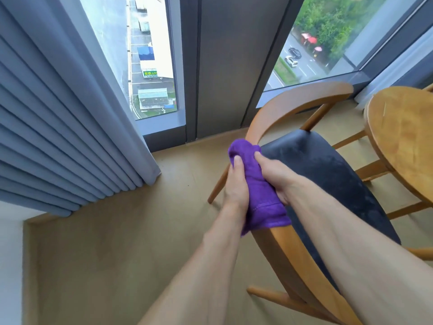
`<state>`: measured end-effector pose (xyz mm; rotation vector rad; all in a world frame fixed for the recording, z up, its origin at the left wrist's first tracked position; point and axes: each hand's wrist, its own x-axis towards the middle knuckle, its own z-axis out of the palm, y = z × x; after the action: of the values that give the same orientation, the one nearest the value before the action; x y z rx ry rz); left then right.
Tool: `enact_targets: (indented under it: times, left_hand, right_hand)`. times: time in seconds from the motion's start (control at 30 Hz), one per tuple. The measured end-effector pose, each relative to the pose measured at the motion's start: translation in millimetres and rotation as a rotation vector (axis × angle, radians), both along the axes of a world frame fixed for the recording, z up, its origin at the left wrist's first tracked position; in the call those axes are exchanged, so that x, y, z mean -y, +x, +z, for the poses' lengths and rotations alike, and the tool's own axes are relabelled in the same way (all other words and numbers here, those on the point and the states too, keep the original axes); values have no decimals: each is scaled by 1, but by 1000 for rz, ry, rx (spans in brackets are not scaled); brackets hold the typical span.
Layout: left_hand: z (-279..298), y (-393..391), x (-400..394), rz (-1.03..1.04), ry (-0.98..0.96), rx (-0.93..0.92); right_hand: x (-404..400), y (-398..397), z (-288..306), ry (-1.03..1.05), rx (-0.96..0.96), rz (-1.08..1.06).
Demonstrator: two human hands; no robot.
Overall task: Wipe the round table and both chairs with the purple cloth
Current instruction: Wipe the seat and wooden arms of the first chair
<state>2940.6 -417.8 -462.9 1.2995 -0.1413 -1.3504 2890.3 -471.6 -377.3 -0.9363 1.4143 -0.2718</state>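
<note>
Both my left hand (235, 184) and right hand (276, 174) grip the purple cloth (260, 195) at centre frame; wrap it snugly round the chair (302, 99) rail.

Bright, even daylight enters through the windows (152, 55) beyond the grip, so shadows are soft and faint. A dull sheen lies on the seat (328, 174) right of the grip. Wide-angle distortion bends the curtain (58, 125) and frame edges. Slight softness overall.
</note>
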Motion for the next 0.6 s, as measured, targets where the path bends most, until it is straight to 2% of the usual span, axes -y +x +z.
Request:
enact_targets:
  times: [0.07, 0.13, 0.2, 0.23, 0.3, 0.33, 0.4, 0.43, 0.47, 0.53, 0.6]
  left_hand:
    - [12, -6, -11, 18, -1, 124]
    - [31, -5, -13, -27, -99, 342]
    - [32, 8, 4, -155, -202, 518]
    - [29, 16, 17, -234, -229, 550]
    - [22, 30, 40, -270, -298, 499]
    - [19, 33, 45, -214, -298, 392]
    - [5, 30, 42, -68, -189, 115]
    - [0, 24, 33, -6, -101, 44]
    - [-1, 16, 21, 48, -23, 19]
    - [4, 2, 2, 29, 22, 34]
    - [13, -1, -4, -4, 20, 135]
  right_hand:
    - [0, -3, -2, 18, -39, -18]
    - [-5, -6, 2, 45, -31, -30]
    - [-14, -11, 9, 40, -19, -22]
    - [-17, -14, 12, 22, -15, -15]
    - [-22, -11, 22, -37, -13, 1]
    - [-19, -4, 24, -82, -30, 22]
    - [-5, 12, 23, -185, -108, 82]
    - [2, 18, 21, -252, -131, 149]
    - [10, 23, 17, -333, -148, 220]
    - [26, 33, 7, -431, -220, 248]
    - [29, 32, 1, -394, -273, 205]
